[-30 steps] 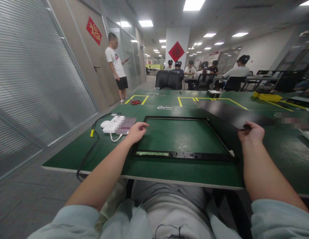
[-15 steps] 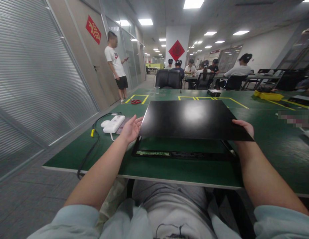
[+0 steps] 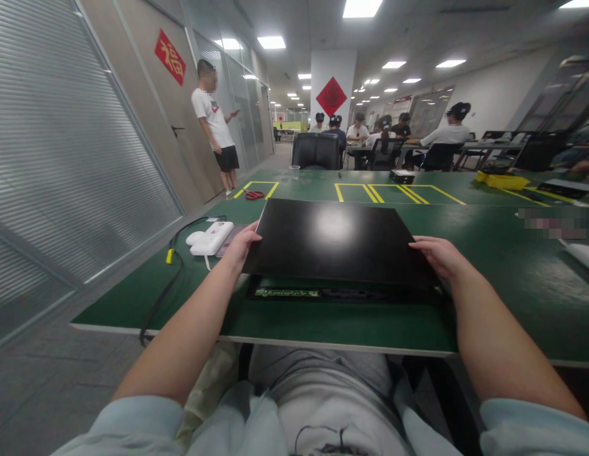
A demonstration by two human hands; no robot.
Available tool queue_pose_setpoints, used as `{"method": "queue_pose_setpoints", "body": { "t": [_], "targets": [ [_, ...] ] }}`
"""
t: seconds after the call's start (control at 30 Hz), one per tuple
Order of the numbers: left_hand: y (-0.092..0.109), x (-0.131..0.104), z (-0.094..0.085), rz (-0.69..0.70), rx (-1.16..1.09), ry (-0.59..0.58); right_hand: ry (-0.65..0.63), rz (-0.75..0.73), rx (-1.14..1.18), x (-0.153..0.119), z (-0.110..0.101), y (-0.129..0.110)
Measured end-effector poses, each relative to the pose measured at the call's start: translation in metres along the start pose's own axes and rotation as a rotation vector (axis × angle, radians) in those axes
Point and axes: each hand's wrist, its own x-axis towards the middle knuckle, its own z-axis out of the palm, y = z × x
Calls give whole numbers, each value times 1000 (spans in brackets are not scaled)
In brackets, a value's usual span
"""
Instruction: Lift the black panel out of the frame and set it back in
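A flat, glossy black panel (image 3: 332,247), which looks like a display screen, is held level between my two hands. My left hand (image 3: 243,246) grips its left edge, thumb on top. At its right edge my right hand (image 3: 437,253) pinches it between thumb and fingers. Below the panel lies a dark frame (image 3: 351,296) on the green table, with a strip of green circuit board (image 3: 287,293) along its near side. The panel hides most of this frame. I cannot tell whether the panel touches it.
Left of the panel are a white device (image 3: 211,239) and a black cable (image 3: 166,294) with a yellow tag. Red-handled scissors (image 3: 254,195) lie farther back. A yellow tray (image 3: 501,180) stands at the back right. One person (image 3: 216,126) stands beyond the table; several others sit farther away.
The panel has moved left and down over the frame, hiding more of it. My left hand has closed on the edge, where its fingers were spread before. My right hand has moved left with the panel.
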Motion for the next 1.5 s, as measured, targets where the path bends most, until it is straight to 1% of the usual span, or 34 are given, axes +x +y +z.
{"method": "queue_pose_setpoints", "body": {
  "t": [0.1, 0.23, 0.33, 0.43, 0.5, 0.6, 0.7, 0.8, 0.9, 0.97, 1.07, 1.13, 1.2, 1.3, 1.4, 1.47, 1.5],
  "targets": [
    [0, -1, 3, 39, 17, 19, 75, -29, -55, 8, 3, 6],
    [3, -3, 7, 44, -2, 62, 159, -90, -63, 7, 10, 9],
    [8, -3, 7, 60, -22, 97, 155, -125, -119, 4, 17, 10],
    [12, 1, 4, 90, -33, 86, 150, -166, -262, 4, 20, 7],
    [13, 6, 2, 106, -41, 83, 140, -191, -328, 6, 20, 3],
    [12, 12, 0, 116, -32, 90, 99, -183, -347, 13, 17, -6],
    [9, 14, -1, 133, -24, 122, 83, -168, -293, 23, 14, -15],
    [1, 15, -5, 167, -14, 129, 109, -136, -199, 33, 13, -14],
    [-17, 18, -13, 177, 22, 120, 101, -118, -186, 40, 13, -2],
    [-30, 19, -17, 167, 1, 144, 98, -112, -139, 41, 12, 9],
    [-42, 18, -18, 142, -46, 156, 177, -110, 23, 40, 11, 22],
    [-42, 15, -14, 117, -59, 162, 194, -113, 101, 41, 11, 27],
    [-37, 13, -9, 87, -80, 165, 199, -111, 159, 46, 13, 29],
    [-30, 12, -5, 28, -137, 156, 198, -110, 192, 55, 18, 30],
    [-31, 17, -8, -14, -160, 155, 178, -117, 187, 62, 22, 31],
    [-36, 21, -13, -16, -136, 189, 156, -94, 181, 65, 21, 32],
    [-39, 24, -15, -11, -103, 227, 148, -75, 180, 66, 19, 32]
  ]
}}
